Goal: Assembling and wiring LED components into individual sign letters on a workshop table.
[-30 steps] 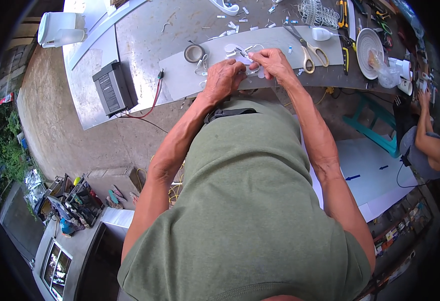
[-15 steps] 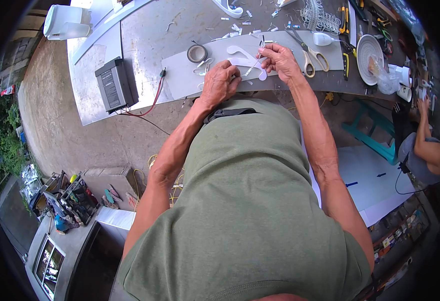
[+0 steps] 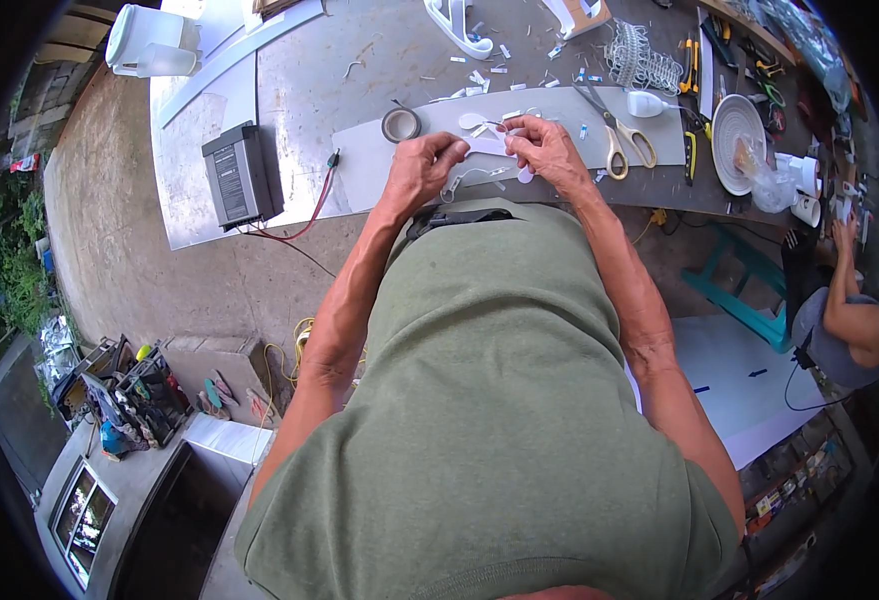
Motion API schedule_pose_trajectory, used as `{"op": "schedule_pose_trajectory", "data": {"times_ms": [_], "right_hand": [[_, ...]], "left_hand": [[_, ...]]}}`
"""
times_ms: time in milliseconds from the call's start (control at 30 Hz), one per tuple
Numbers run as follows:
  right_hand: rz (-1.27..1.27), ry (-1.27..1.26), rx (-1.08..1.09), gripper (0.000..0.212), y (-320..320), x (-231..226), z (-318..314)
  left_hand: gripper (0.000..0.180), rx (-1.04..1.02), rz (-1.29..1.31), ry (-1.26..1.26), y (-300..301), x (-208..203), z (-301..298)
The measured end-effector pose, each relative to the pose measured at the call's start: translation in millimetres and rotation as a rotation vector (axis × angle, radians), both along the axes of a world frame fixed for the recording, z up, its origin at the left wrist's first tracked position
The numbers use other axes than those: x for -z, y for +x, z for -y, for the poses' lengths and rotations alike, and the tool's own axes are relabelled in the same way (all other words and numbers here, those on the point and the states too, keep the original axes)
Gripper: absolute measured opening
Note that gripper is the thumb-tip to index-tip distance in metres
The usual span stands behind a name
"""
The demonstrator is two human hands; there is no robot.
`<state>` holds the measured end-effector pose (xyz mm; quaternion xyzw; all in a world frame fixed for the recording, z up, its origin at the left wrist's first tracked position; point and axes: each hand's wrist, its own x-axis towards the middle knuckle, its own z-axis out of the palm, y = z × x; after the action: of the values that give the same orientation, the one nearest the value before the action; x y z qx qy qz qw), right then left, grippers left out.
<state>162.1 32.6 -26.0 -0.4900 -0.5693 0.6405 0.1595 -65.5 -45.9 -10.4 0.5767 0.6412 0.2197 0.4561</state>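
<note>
A small white curved cut-out piece (image 3: 486,146) with rounded ends lies between my hands at the bench's near edge. My left hand (image 3: 424,170) is closed, fingers curled, at the left end of this piece and appears to grip it. Over its right part, my right hand (image 3: 549,155) pinches a thin wire (image 3: 496,124), mostly hidden by the fingers. A loose strand of wire with small white modules (image 3: 479,178) hangs at the near edge between the hands. Just beyond my left hand sits a roll of dark tape (image 3: 400,125).
Scissors (image 3: 617,135) lie right of my right hand on a long grey strip (image 3: 359,160). A black power unit (image 3: 237,175) with red and black leads stands left. Farther off are white scraps, a coiled chain of modules (image 3: 639,58) and a round plate (image 3: 734,145). Another person (image 3: 844,320) is at right.
My right hand has come down and turned over the white piece, lowering the wire strand it held up. My left hand has shifted slightly left. The view has tilted a little.
</note>
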Motion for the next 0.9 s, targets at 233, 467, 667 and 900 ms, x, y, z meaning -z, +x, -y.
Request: {"op": "schedule_pose_trajectory", "data": {"times_ms": [233,467,667,900], "right_hand": [[0.048,0.147,-0.218,0.026,5.3,-12.9,-10.6],[0.15,0.224,-0.34,0.027,9.4,-21.1,-16.3],[0.168,0.484,-0.449,0.021,6.5,-15.3,-15.9],[0.259,0.645,-0.434,0.017,7.9,-17.1,-8.6]], "left_hand": [[0.028,-0.056,0.119,0.081,-1.6,10.5,-33.7],[0.031,-0.048,0.244,-0.035,10.8,13.4,-38.0],[0.036,0.004,0.22,-0.056,25.0,17.0,-49.8],[0.029,0.001,0.441,-0.178,22.5,20.6,-53.1]]}}
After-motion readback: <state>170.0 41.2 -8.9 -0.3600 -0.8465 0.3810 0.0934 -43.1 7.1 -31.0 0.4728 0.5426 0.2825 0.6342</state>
